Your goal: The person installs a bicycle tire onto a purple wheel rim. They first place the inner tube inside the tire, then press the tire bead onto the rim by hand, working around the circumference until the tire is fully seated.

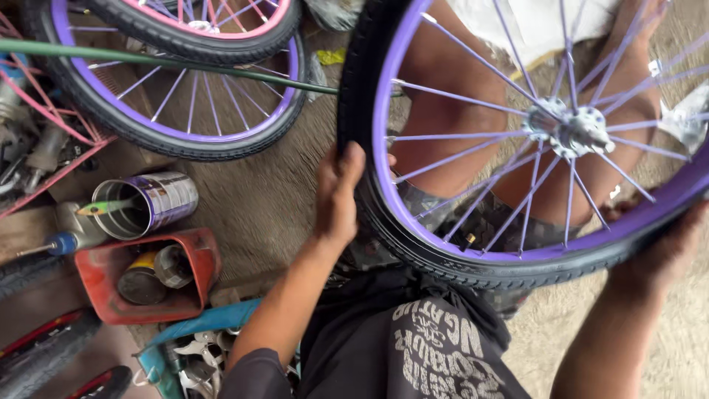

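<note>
While both hands clamp tyre, left hand [338, 193], right hand [659, 247] on wheel [473, 258]: keep thumbs pressing bead evenly.

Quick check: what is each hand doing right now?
Left hand: closed on the tyre of the purple-rimmed wheel.
Right hand: gripping the same tyre at the opposite side.

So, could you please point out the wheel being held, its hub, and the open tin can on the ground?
Purple-rimmed wheel [443, 262]: head view, on the black tyre at the lower edge.
Hub [572, 129]: head view, on the metal centre where the spokes meet.
Tin can [166, 198]: head view, on its purple side wall.
</note>
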### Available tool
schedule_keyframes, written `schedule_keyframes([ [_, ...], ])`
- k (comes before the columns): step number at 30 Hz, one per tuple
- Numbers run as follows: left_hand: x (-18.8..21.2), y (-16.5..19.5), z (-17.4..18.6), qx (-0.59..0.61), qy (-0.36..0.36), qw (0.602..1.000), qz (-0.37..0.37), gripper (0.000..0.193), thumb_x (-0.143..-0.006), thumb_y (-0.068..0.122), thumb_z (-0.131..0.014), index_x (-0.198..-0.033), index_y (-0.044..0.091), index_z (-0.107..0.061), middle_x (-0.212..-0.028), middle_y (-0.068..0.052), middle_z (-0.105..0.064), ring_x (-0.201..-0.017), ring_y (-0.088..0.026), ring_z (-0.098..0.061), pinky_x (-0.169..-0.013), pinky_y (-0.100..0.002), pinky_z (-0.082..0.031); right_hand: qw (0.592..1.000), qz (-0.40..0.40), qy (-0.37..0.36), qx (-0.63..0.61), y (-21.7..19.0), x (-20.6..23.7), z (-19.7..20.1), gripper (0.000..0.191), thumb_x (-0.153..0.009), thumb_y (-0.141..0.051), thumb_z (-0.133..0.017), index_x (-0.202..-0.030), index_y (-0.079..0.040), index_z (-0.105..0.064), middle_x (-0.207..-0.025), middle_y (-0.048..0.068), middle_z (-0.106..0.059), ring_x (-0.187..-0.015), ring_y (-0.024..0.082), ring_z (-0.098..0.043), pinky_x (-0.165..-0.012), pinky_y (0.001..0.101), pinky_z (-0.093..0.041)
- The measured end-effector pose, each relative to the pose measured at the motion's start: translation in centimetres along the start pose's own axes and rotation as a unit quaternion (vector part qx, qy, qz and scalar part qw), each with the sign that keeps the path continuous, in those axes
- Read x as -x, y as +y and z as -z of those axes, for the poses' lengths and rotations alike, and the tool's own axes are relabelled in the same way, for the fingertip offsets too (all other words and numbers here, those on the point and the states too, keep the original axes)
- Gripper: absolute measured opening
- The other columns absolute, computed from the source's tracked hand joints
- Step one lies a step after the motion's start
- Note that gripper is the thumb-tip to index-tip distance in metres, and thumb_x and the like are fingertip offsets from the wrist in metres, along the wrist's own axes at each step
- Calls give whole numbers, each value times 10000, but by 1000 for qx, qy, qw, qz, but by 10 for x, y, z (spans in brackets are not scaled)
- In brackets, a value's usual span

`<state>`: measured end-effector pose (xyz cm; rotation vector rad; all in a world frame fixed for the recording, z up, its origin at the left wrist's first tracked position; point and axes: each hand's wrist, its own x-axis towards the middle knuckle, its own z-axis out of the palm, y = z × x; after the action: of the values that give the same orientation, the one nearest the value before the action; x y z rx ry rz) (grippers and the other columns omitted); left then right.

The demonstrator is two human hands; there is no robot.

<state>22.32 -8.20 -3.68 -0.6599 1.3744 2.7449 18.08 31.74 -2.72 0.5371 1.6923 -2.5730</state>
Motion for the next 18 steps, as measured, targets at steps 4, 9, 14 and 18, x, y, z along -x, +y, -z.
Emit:
schedule_keyframes([
  [4, 11, 5, -5, -100, -51, 991, -72, 568, -928, 432, -760, -1250, -8, -596, -1075, -105, -723, -980, -158, -714, -906, -326, -605, 997, -1, 11, 74, -9, 1, -3, 506, -1194, -436, -411, -1359, 34, -498, -989, 177, -596, -870, 310, -623, -877, 436, -524],
  [9, 33, 7, -14, -201, -47, 976, -73, 664, -865, 525, -810, -1218, -10, -636, -1087, -83, -717, -999, -138, -699, -914, -300, -596, 963, 58, -83, 248, -24, -8, 7, 538, -1159, -431, -395, -1401, 41, -487, -1093, 212, -621, -965, 318, -644, -1000, 463, -504],
  [14, 63, -2, -35, -233, -58, 970, 39, 603, -825, 606, -819, -894, 15, -718, -830, -37, -743, -799, -126, -738, -791, -283, -629, 966, -33, -130, 221, -31, -32, 22, 512, -1223, -353, -313, -1373, 93, -514, -1108, 264, -666, -1060, 315, -679, -1178, 474, -468],
  [18, 56, 4, -34, -225, -24, 974, 19, 499, -825, 532, -806, -896, 46, -715, -819, -1, -733, -759, -110, -724, -712, -278, -615, 967, -89, -46, 234, -24, -37, 19, 584, -1223, -452, -258, -1213, 70, -520, -997, 215, -682, -934, 294, -705, -1098, 486, -561],
])
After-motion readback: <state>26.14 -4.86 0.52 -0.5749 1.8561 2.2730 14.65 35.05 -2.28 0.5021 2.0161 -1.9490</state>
